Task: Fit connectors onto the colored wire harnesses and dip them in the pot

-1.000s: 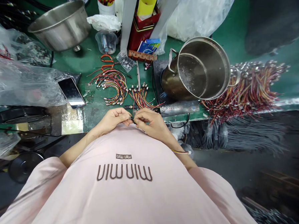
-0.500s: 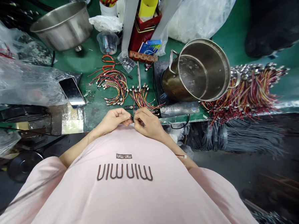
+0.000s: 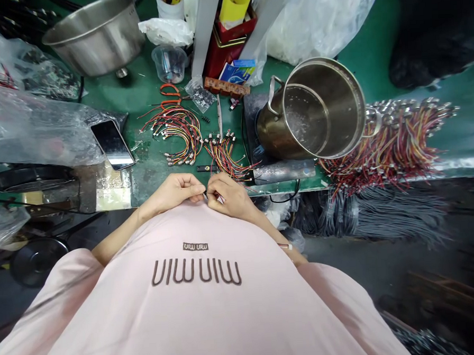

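Note:
Close in front of my chest, my left hand (image 3: 182,190) pinches a small black part (image 3: 205,193) between thumb and forefinger. My right hand (image 3: 230,195) meets it there, its fingers curled round a thin wire lead that is mostly hidden. A short wire end with a white connector (image 3: 285,246) shows beside my right forearm. Just beyond my hands lies a small bundle of red, yellow and black wire leads (image 3: 225,159) with metal ends. To its left is a curved bundle of similar leads (image 3: 183,135).
A tall metal pot (image 3: 272,136) stands tilted in view on a dark plate at right, beside a large heap of leads (image 3: 398,142). Orange-handled scissors (image 3: 170,93), a phone (image 3: 113,144), a steel basin (image 3: 97,39) and a red tin (image 3: 224,51) are on the green bench (image 3: 145,182).
Both hands have shifted slightly left and stay together at the small black part. The right fingers have turned a little around the lead; the bundles on the bench look the same.

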Demonstrator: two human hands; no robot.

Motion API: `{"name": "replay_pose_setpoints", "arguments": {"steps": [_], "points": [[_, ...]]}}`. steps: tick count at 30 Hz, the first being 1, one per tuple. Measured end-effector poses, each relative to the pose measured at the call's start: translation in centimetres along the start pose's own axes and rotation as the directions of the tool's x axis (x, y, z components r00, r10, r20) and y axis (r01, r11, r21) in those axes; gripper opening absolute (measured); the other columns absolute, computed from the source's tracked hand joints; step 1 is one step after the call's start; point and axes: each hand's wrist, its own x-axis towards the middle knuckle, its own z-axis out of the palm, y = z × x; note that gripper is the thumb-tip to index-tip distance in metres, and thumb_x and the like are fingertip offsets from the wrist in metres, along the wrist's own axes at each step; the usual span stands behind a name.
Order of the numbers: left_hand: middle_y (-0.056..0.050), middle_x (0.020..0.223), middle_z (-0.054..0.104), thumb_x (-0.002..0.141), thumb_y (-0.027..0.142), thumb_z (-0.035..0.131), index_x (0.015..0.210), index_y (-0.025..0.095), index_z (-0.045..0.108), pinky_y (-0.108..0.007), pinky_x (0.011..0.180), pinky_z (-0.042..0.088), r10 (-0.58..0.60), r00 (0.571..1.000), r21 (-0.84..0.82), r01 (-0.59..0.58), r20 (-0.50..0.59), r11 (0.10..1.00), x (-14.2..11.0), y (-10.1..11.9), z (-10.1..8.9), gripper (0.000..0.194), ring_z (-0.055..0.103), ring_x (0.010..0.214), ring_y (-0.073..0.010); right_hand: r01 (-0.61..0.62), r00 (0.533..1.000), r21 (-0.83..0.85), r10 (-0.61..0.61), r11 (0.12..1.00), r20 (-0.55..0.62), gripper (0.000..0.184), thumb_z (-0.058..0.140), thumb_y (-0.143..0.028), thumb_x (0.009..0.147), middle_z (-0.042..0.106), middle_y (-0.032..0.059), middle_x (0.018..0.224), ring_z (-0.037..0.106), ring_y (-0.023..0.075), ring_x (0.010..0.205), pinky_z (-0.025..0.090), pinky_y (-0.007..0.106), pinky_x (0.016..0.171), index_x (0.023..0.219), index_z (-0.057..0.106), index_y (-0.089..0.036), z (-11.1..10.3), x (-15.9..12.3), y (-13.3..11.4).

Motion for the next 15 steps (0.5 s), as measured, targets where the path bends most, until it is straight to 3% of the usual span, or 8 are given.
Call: {"name": "replay_pose_setpoints", "arguments": {"steps": [4, 8, 12, 15], "points": [[-0.001, 0.06, 0.066, 0.067, 0.044, 0.078, 0.068, 0.012, 0.062, -0.021, 0.058, 0.047, -0.031, 0.999, -0.015, 0.031, 0.01, 0.999, 0.1, -0.1, 0.0, 0.036, 0.057, 0.054, -0.0078, -0.04, 0.999, 0.066, 0.04, 0.997, 0.003, 0.013, 0.048, -0.009, 0.075, 0.058, 0.0048, 0.081, 0.056, 0.0133, 0.074, 0.047, 0.024, 0.063, 0.07, 0.048, -0.021, 0.8, 0.1, 0.2], [-0.002, 0.064, 0.068, 0.06, 0.049, 0.081, 0.071, 0.011, 0.063, -0.021, 0.059, 0.048, -0.079, 0.997, -0.155, 0.075, -0.024, 0.985, 0.3, -0.8, -0.1, 0.043, 0.06, 0.056, -0.0085, -0.132, 0.991, 0.225, 0.135, 0.965, 0.002, 0.01, 0.051, -0.01, 0.077, 0.058, 0.0041, 0.081, 0.057, 0.013, 0.075, 0.048, 0.024, 0.063, 0.073, 0.054, -0.019, 0.3, 0.3, 0.1], [-0.002, 0.063, 0.068, 0.058, 0.05, 0.082, 0.07, 0.012, 0.061, -0.02, 0.059, 0.048, -0.076, 0.993, -0.283, 0.048, -0.089, 0.958, 0.3, -1.3, -0.2, 0.046, 0.061, 0.056, -0.0087, -0.337, 0.941, 0.407, 0.282, 0.849, 0.189, 0.007, 0.057, -0.015, 0.078, 0.06, 0.004, 0.09, 0.057, 0.0112, 0.073, 0.049, 0.023, 0.062, 0.084, 0.059, -0.018, -1.3, 0.4, -0.1], [-0.001, 0.062, 0.067, 0.062, 0.045, 0.081, 0.071, 0.012, 0.061, -0.02, 0.06, 0.048, -0.024, 0.99, -0.322, -0.021, -0.138, 0.947, 0.4, -1.2, -0.3, 0.04, 0.061, 0.057, -0.0084, -0.446, 0.889, 0.441, 0.328, 0.779, 0.321, 0.01, 0.058, -0.015, 0.078, 0.061, 0.0002, 0.08, 0.059, 0.0101, 0.067, 0.048, 0.023, 0.062, 0.087, 0.057, -0.018, -2.2, 0.4, -0.1]]}}
